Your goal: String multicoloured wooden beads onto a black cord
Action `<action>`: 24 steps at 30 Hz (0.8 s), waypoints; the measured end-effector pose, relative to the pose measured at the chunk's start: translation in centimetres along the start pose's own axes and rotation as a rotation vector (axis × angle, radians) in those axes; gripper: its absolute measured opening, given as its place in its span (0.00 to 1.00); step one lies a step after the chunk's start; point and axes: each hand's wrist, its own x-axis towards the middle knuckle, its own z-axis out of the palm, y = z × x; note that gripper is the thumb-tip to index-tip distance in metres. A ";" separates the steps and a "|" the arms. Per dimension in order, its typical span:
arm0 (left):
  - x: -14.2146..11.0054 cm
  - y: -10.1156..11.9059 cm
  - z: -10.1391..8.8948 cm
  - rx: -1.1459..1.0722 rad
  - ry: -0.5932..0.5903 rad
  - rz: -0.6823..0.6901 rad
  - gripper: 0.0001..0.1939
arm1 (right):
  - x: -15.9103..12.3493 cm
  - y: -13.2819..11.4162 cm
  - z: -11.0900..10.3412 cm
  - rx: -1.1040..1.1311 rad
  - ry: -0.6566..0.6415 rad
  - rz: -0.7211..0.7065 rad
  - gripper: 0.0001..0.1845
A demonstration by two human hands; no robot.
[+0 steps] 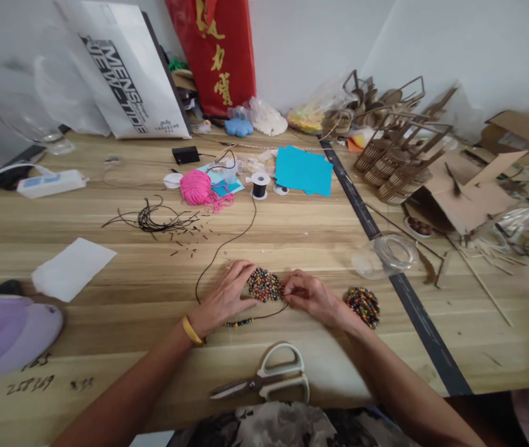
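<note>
A loose pile of small multicoloured beads (pixel 264 285) lies on the wooden table between my two hands. My left hand (pixel 228 295) curves round the pile's left side, fingers apart and nothing gripped. On the right side of the pile, my right hand (pixel 306 290) pinches the end of a black cord (pixel 227 243). That cord runs from a spool (pixel 259 185) behind, passes under my left hand and comes out with a row of strung beads (pixel 240 323) on it. A second heap of beads (pixel 362 307) sits beside my right forearm.
Scissors (pixel 274 380) lie near the front edge. Behind are cut black cords (pixel 157 218), pink yarn (pixel 195 187) and blue sheets (pixel 303 171). A clear plastic container (pixel 388 253), woven baskets (pixel 392 167) and a cardboard box (pixel 472 192) stand right. White paper (pixel 73 268) lies left.
</note>
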 end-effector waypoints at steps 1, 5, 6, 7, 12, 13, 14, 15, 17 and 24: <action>0.1 0.0 0.0 -0.014 -0.006 0.006 0.32 | 0.1 -0.1 0.0 0.004 0.006 0.016 0.03; 0.2 -0.2 0.1 -0.033 -0.005 0.035 0.30 | 0.4 -0.3 0.1 0.009 0.003 0.045 0.02; 0.2 -0.3 0.1 -0.030 -0.002 0.040 0.30 | 0.4 -0.3 0.1 0.007 0.002 0.038 0.02; 0.2 -0.3 0.2 -0.027 0.001 0.045 0.29 | 0.5 -0.2 0.1 0.004 0.000 0.026 0.03; 0.0 -0.2 0.1 -0.029 0.017 0.067 0.32 | 0.8 0.6 0.1 -0.011 -0.010 -0.024 0.02; -0.1 -0.1 0.1 -0.035 0.020 0.070 0.32 | 0.8 0.7 0.1 -0.013 -0.010 -0.027 0.02; -0.1 0.0 0.1 -0.041 0.024 0.073 0.32 | 0.7 0.8 0.0 -0.014 -0.007 -0.030 0.02; -0.2 0.1 0.1 -0.046 0.028 0.078 0.32 | 0.6 0.8 0.0 -0.015 -0.004 -0.029 0.02; -0.2 0.5 0.1 -0.055 0.034 0.097 0.29 | 0.3 0.7 -0.2 -0.013 -0.010 -0.013 0.02; -0.3 2.2 0.4 0.042 -0.061 0.211 0.10 | -0.6 0.1 -0.9 -0.012 -0.201 0.028 0.04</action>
